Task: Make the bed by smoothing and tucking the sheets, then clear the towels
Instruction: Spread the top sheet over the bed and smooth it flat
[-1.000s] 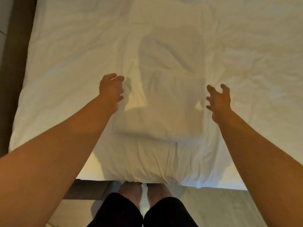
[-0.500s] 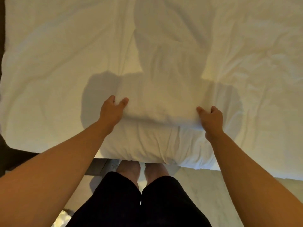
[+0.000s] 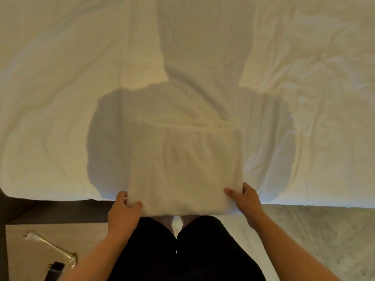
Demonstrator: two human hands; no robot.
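While the folded white terry towel hangs over the near edge of the bed, I see it held between both hands at its two near corners. My left hand pinches the left corner, thumb on top and fingers curled under the fold; my right hand grips the right corner the same way, thumb lying on the cloth. The hands sit well apart, the towel's full width between them. The towel's far part rests on the wrinkled white bed sheet, inside my own shadow. Below, black trousers cover my legs, and a white plug with cable lies on the tan floor at lower left.
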